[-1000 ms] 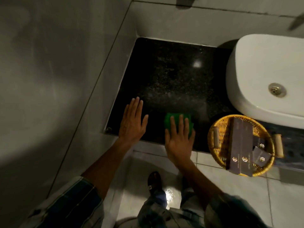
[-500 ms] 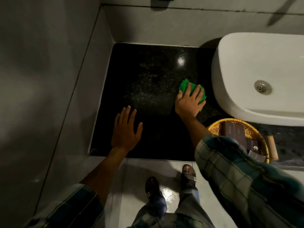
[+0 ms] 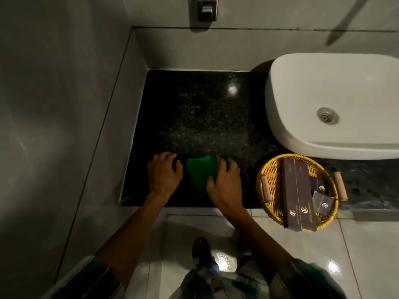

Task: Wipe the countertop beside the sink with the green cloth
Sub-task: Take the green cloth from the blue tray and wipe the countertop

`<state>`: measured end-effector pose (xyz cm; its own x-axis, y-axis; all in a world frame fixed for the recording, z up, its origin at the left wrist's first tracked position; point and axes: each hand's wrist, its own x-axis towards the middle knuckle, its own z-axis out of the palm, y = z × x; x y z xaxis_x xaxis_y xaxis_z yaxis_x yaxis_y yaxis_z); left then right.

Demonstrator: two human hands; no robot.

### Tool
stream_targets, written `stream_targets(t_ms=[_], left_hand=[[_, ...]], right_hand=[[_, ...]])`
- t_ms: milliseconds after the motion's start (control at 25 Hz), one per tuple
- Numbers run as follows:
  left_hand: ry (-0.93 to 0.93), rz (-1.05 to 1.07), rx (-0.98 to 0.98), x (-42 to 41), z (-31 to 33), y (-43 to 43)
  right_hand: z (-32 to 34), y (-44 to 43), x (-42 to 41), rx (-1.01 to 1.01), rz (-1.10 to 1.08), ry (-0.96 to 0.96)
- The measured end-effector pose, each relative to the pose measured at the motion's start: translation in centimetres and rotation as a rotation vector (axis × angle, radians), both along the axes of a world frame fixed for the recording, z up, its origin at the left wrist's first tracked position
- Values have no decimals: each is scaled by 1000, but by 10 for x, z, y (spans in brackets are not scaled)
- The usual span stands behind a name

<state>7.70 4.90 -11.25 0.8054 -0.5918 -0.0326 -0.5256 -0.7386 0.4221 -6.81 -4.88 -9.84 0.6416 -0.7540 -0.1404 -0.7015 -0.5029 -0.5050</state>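
The green cloth (image 3: 201, 172) lies flat on the black speckled countertop (image 3: 205, 113), near its front edge. My right hand (image 3: 225, 180) rests on the cloth's right side, thumb and fingers curled over it. Just left of the cloth, my left hand (image 3: 165, 172) sits with bent fingers, its fingertips at the cloth's left edge. The white sink (image 3: 336, 104) stands to the right of the bare counter.
A yellow wicker basket (image 3: 269, 169) with dark boxes sits at the counter's front edge, right of my right hand. Grey tiled walls close the left and back sides. A metal fixture (image 3: 205, 8) hangs on the back wall. My feet stand on the glossy floor below.
My right hand has drawn the cloth from beside the sink back to the front edge. My left hand has shifted right and curled next to the cloth.
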Motion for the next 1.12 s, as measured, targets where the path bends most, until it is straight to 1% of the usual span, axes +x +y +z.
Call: stream_targets(t_ms=[40, 80, 120, 160, 200, 240, 280, 360, 400, 440, 480, 520, 560, 600, 640, 680, 760, 800, 840, 880, 920, 960, 1000, 1040, 1120], left_hand=[[75, 71, 28, -9, 6, -1], [210, 129, 84, -21, 12, -1], [351, 178, 140, -33, 17, -1], [467, 211, 137, -42, 20, 0], [553, 241, 70, -46, 21, -1], [631, 285, -39, -47, 24, -2], [714, 337, -159, -45, 27, -8], [899, 428, -376, -38, 36, -28], [963, 443, -487, -34, 41, -41], [986, 439, -595, -26, 46, -58], [963, 421, -685, -17, 50, -75], [884, 387, -731, -7, 54, -92], [765, 329, -717, 1, 58, -114], [644, 261, -635, 6, 58, -138], [541, 200, -507, 13, 55, -145], [493, 152, -362, 15, 53, -153], [529, 106, -100, 12, 43, -154], [521, 90, 15, 9, 40, -150], [455, 77, 110, 6, 40, -145], [362, 64, 187, 2, 42, -140], [267, 48, 218, -4, 47, -135], [199, 20, 185, -15, 52, -130], [167, -32, 105, -30, 59, -127], [170, -87, -1, -47, 64, -124], [261, -128, -178, -86, 72, -115]], right_hand=[[4, -11, -1, 46, -79, 33], [6, -20, 0, 157, -127, 83], [6, -25, 3, 316, -155, 116], [5, -29, 8, 480, -187, 113], [6, -33, 13, 609, -236, 74], [6, -38, 18, 691, -283, 18], [8, -46, 24, 713, -302, -37], [18, -64, 36, 643, -267, -156], [25, -75, 44, 600, -238, -225], [32, -87, 51, 567, -213, -298], [39, -99, 60, 542, -197, -371], [44, -111, 69, 513, -192, -433], [46, -130, 73, 472, -200, -473], [47, -150, 74, 428, -193, -476], [46, -158, 79, 392, -157, -433], [42, -166, 79, 362, -98, -324], [34, -169, 71, 352, 59, -9], [32, -163, 68, 367, 110, 88], [34, -157, 65, 377, 139, 113], [39, -150, 62, 370, 157, 84], [47, -142, 58, 349, 168, 37], [56, -137, 48, 315, 166, -15], [65, -134, 32, 267, 149, -64], [74, -133, 10, 215, 121, -108], [87, -137, -42, 148, 36, -159]])
